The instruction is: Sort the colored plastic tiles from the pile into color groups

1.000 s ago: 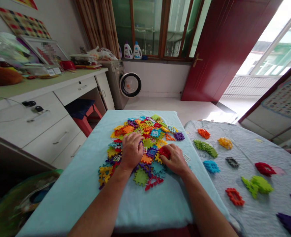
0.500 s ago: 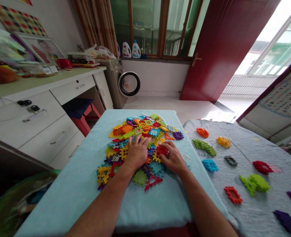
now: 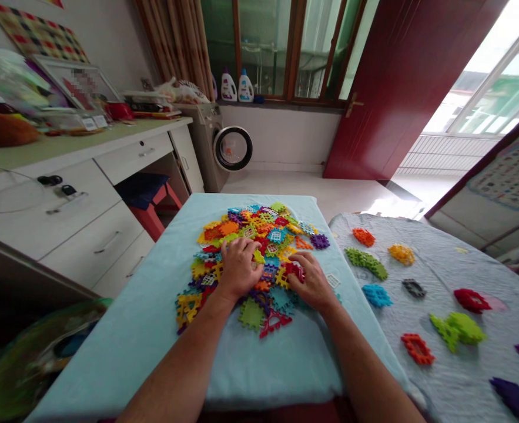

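A room is seen from the head camera, with a desk (image 3: 78, 140) on the left, a washing machine (image 3: 205, 132) at the far side and a red door (image 3: 400, 76) at the far right. A table spread with a light blue cloth (image 3: 294, 364) is placed in the middle, and a pile of toothed plastic pieces (image 3: 268, 272) is heaped on it. On a grey-blue cloth (image 3: 444, 244) to the right, small groups are laid apart, mostly by colour, among them a green row (image 3: 366, 263).

The right hand (image 3: 314, 282) is set at the pile's right side, and a red piece (image 3: 295, 271) appears to be pinched between thumb and fingers. The left hand (image 3: 240, 267) is curled over the middle; a yellow-green piece (image 3: 258, 257) is seen at its fingertips, but whether it is gripped cannot be told.

The step in hand is judged to be picking pieces out of the pile; for the next move, a secure pinch and a lift free of neighbouring teeth would be called for.

The red piece's visible part is stretched left to right; its true long axis and its direction are hidden by the hand.
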`<state>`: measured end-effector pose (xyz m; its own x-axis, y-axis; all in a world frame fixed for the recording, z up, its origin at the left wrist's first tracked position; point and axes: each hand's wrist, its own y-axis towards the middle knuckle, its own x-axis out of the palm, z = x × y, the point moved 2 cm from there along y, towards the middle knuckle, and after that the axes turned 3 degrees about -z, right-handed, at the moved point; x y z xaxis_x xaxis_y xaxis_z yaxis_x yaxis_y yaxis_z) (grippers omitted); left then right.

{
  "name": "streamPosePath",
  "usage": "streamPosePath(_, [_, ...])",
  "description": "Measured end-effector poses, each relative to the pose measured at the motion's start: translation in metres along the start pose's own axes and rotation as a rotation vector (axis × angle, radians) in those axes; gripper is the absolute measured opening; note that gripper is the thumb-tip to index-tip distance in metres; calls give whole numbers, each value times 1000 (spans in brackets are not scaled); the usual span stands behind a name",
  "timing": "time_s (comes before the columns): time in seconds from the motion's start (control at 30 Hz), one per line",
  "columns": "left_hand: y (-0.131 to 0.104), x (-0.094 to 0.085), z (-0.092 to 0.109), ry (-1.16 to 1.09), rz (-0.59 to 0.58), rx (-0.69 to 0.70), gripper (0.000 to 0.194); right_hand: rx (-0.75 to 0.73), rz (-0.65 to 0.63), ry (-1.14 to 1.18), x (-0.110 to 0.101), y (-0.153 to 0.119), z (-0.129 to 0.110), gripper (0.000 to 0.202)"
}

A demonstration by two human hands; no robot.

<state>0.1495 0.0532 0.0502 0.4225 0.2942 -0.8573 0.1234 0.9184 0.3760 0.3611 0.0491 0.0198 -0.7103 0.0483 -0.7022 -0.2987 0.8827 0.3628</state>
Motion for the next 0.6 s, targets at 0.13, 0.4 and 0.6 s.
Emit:
streamPosePath(0.13, [3, -5, -3, -96, 43, -47, 19, 13, -119, -86, -2, -2, -6, 31])
streamPosePath(0.4, [3, -11, -2, -115, 119, -70, 9, 41, -156, -124, -2, -2, -7, 35])
streamPosePath(0.6, [2, -8, -3, -106, 55, -10, 18, 43, -192, -117, -3, -4, -9, 35])
